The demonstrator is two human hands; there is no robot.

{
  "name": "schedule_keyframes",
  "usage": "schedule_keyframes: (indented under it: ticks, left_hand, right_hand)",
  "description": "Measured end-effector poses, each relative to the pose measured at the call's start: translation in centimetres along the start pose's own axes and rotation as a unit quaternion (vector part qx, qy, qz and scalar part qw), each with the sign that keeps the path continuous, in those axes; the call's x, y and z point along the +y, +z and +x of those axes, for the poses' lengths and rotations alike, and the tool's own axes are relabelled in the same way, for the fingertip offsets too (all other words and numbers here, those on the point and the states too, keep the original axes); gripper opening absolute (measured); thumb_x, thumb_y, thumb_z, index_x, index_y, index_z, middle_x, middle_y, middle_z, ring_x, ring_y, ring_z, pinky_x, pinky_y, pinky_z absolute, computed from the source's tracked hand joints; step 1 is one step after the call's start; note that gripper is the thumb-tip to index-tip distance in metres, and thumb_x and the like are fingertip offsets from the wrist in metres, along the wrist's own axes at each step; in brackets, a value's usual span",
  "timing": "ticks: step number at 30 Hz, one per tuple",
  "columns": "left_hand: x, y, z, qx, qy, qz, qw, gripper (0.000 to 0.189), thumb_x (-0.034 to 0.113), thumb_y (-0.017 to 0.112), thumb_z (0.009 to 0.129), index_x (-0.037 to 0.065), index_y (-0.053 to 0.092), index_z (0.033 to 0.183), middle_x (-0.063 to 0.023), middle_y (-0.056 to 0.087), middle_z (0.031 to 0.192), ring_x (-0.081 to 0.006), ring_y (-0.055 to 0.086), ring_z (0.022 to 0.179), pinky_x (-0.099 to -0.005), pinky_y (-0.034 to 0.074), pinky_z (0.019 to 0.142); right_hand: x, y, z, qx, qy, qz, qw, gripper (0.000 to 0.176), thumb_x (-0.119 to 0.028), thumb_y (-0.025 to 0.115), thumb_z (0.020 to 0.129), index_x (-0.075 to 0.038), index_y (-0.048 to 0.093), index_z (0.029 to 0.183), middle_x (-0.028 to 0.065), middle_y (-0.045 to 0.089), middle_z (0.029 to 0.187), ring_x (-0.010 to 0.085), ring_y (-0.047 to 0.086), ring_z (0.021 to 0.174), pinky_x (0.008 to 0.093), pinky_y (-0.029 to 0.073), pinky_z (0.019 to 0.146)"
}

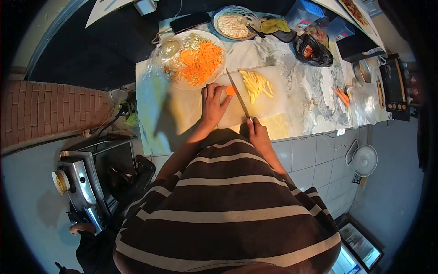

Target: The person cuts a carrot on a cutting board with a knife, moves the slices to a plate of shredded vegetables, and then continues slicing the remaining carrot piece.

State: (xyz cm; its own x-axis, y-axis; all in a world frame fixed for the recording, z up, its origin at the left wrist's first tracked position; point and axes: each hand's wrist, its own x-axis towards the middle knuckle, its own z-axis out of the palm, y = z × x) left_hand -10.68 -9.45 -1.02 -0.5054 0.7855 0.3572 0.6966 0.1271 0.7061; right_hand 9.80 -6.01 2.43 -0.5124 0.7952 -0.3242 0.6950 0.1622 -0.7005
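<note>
My left hand (213, 106) rests on the pale cutting board (279, 98), its fingers closed around the end of an orange carrot piece (230, 90). A long knife (238, 97) is in my right hand (259, 133), its handle gripped near the board's front edge. The blade points away from me and lies right beside the cut face of the carrot; whether it touches is hard to make out. To the right of the blade, a pile of yellow cut sticks (256, 86) lies on the board.
Behind my left hand stands a plate (222, 45) heaped with shredded carrot (205, 61). A bowl (216, 28) of pale food is at the back, near a black plastic bag (315, 52). Whole carrots (341, 97) lie at the right. Another person's hand (83, 228) shows by the stove at lower left.
</note>
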Motion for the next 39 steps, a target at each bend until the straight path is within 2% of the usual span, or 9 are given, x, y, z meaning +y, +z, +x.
schedule_keyframes:
  ticks: [5, 15, 30, 32, 34, 39]
  left_hand:
    - [0.0, 0.2, 0.0, 0.01, -0.012, -0.012, 1.0, 0.035, 0.016, 0.076, 0.079, 0.008, 0.063, 0.111, -0.0125, 0.05, 0.109, -0.0315, 0.05, 0.101, -0.042, 0.043, 0.089]
    - [-0.2, 0.4, 0.0, 0.032, 0.02, 0.001, 0.999, 0.034, 0.017, 0.075, 0.081, 0.009, 0.063, 0.111, -0.0112, 0.05, 0.107, -0.0309, 0.049, 0.099, -0.0417, 0.043, 0.087]
    - [0.0, 0.1, 0.0, 0.022, 0.002, -0.009, 1.0, 0.033, 0.017, 0.075, 0.081, 0.007, 0.065, 0.11, -0.0104, 0.052, 0.106, -0.0302, 0.05, 0.1, -0.0409, 0.044, 0.088]
    - [0.0, 0.1, 0.0, 0.016, -0.005, -0.01, 1.0, 0.032, 0.016, 0.073, 0.082, 0.006, 0.065, 0.111, -0.0103, 0.053, 0.107, -0.0306, 0.05, 0.102, -0.041, 0.044, 0.089]
    - [0.0, 0.1, 0.1, 0.028, 0.008, -0.006, 1.0, 0.033, 0.016, 0.076, 0.08, 0.007, 0.067, 0.11, -0.0093, 0.054, 0.105, -0.0292, 0.05, 0.097, -0.0395, 0.043, 0.086]
    - [0.0, 0.1, 0.1, 0.026, -0.003, -0.006, 1.0, 0.032, 0.016, 0.076, 0.079, 0.008, 0.068, 0.109, -0.0078, 0.056, 0.104, -0.0284, 0.05, 0.097, -0.0389, 0.043, 0.086]
  right_hand:
    - [0.1, 0.2, -0.1, 0.006, -0.03, -0.061, 0.998, 0.04, -0.034, 0.044, 0.103, 0.004, 0.055, 0.104, 0.0335, 0.06, 0.069, 0.0523, 0.06, 0.07, 0.0574, 0.047, 0.058]
    - [0.0, 0.4, -0.1, 0.009, -0.036, -0.081, 0.996, 0.038, -0.035, 0.045, 0.102, 0.002, 0.053, 0.104, 0.0328, 0.06, 0.068, 0.0525, 0.06, 0.068, 0.0574, 0.047, 0.057]
    - [-0.2, 1.1, 0.1, -0.013, -0.014, -0.138, 0.99, 0.035, -0.034, 0.041, 0.104, 0.001, 0.045, 0.105, 0.0326, 0.061, 0.068, 0.0528, 0.06, 0.067, 0.0593, 0.049, 0.058]
    - [0.0, 1.2, 0.2, -0.02, -0.009, -0.126, 0.992, 0.034, -0.033, 0.042, 0.104, 0.001, 0.045, 0.11, 0.0337, 0.059, 0.067, 0.0541, 0.059, 0.068, 0.0599, 0.046, 0.057]
    - [-0.3, 1.2, 0.3, -0.022, 0.003, -0.132, 0.991, 0.034, -0.033, 0.042, 0.104, 0.0, 0.045, 0.11, 0.0335, 0.059, 0.068, 0.0542, 0.059, 0.069, 0.0601, 0.046, 0.057]
    - [-1.0, 1.0, 0.4, -0.042, 0.015, -0.152, 0.987, 0.033, -0.033, 0.04, 0.104, 0.0, 0.042, 0.109, 0.0317, 0.062, 0.069, 0.0533, 0.061, 0.068, 0.0609, 0.048, 0.058]
